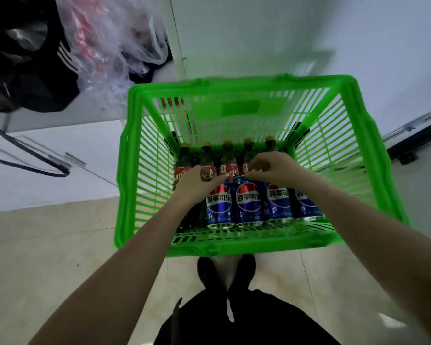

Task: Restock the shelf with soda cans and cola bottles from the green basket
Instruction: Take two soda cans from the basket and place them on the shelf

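Basket (234, 245) of green plastic on the floor, holding a far row of cola bottles (228, 160) beyond both hands and a near row of blue soda cans (249, 205) just below them, all lying with long axes running away from the body, bottle caps pointing to the far wall. Left hand (197, 183) curled around a bottle (207, 173) lifted from the row; right hand (274, 168) with fingers pinched at bottle labels, firm hold not discernible. Bottles likely heavy, smooth, slightly yielding, best gripped mid-body; cans stiff, dentable, best gripped around the wall.
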